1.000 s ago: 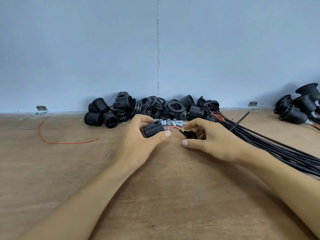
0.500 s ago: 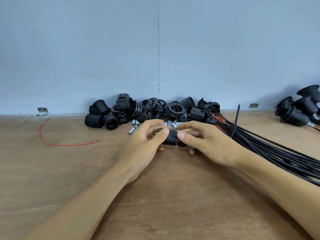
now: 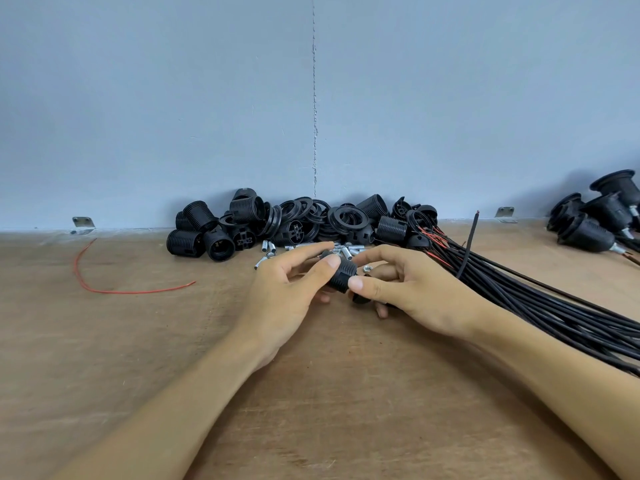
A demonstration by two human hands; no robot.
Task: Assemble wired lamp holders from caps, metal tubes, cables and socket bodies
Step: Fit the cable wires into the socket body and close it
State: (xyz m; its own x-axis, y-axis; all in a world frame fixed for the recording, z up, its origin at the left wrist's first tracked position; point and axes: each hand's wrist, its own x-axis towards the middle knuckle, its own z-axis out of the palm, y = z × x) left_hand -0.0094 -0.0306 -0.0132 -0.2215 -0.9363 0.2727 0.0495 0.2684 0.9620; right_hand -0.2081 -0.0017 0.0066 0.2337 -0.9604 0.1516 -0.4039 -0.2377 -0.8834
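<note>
Over the past second the two hands have closed together at mid-frame. The left hand [image 3: 287,292] and right hand [image 3: 415,289] both pinch one black threaded socket body [image 3: 343,277] between thumb and fingers, just above the worktop [image 3: 138,341]. It looks light, rigid plastic; its ribbed sides offer the surest hold. No containers show: spare socket parts [image 3: 294,223] lie heaped loose by the wall [image 3: 450,98] behind.

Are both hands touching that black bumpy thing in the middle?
Touching. The head view shows the left hand and right hand both pinching the socket body.
</note>
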